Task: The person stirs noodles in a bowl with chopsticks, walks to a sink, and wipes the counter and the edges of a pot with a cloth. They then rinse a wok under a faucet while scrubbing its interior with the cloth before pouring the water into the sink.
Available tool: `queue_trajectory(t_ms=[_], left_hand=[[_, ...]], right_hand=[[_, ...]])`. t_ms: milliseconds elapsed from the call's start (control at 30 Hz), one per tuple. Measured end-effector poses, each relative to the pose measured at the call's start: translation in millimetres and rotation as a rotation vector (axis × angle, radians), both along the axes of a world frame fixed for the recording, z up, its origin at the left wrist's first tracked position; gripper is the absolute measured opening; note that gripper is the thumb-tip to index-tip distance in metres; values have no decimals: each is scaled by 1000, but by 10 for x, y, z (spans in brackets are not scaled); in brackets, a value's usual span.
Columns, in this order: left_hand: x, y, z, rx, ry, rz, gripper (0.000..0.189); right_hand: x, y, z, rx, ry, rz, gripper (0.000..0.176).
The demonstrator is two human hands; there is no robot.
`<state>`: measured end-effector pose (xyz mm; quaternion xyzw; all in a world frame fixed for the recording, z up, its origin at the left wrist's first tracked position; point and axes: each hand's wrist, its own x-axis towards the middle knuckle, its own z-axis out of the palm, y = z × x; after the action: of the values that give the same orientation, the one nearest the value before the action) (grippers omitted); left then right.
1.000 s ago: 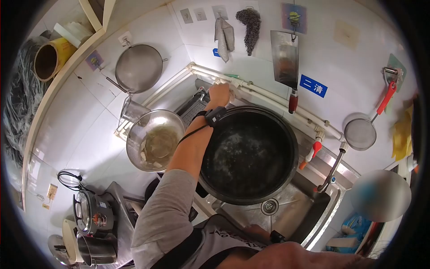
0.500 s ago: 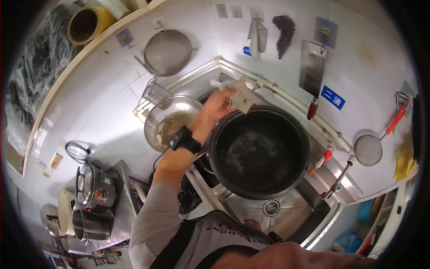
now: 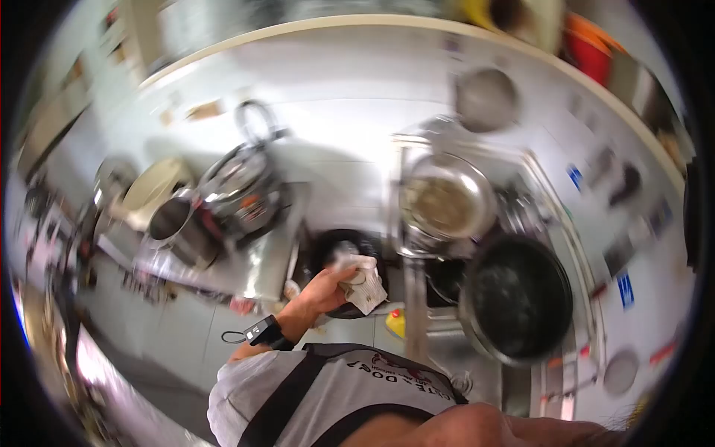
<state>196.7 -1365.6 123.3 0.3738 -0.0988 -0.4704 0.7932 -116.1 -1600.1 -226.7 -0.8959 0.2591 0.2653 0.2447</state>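
Observation:
My left hand point(image 3: 326, 290), with a black band and device on its wrist, is closed around a crumpled, pale packet point(image 3: 365, 285) with faint printing. Part of the packet looks like clear plastic, but motion blurs it. Below the hand stands a black-lined bin point(image 3: 320, 252), partly hidden by the hand and packet. My right hand is out of sight.
A large black pot point(image 3: 518, 298) stands over the sink point(image 3: 465, 357) at the right. Behind it, a steel bowl point(image 3: 477, 175) holds pale pieces in liquid. An electric cooker point(image 3: 242, 197) and steel pot point(image 3: 182, 231) occupy the left counter. A yellow bottle point(image 3: 395, 323) sits near the bin.
My view has turned left. My left hand has carried the packet from beside the black pot, above the sink, to over the black-lined bin.

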Motion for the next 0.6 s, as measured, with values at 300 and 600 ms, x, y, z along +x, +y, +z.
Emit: queue_trajectory(t_ms=[300, 600], left_hand=[[-973, 3450, -541, -119, 44, 936, 38], [-2123, 4930, -992, -361, 198, 1444, 41]], right_hand=[[1202, 263, 1360, -71, 34, 259, 21], [2580, 1915, 2654, 51, 110, 563, 23]])
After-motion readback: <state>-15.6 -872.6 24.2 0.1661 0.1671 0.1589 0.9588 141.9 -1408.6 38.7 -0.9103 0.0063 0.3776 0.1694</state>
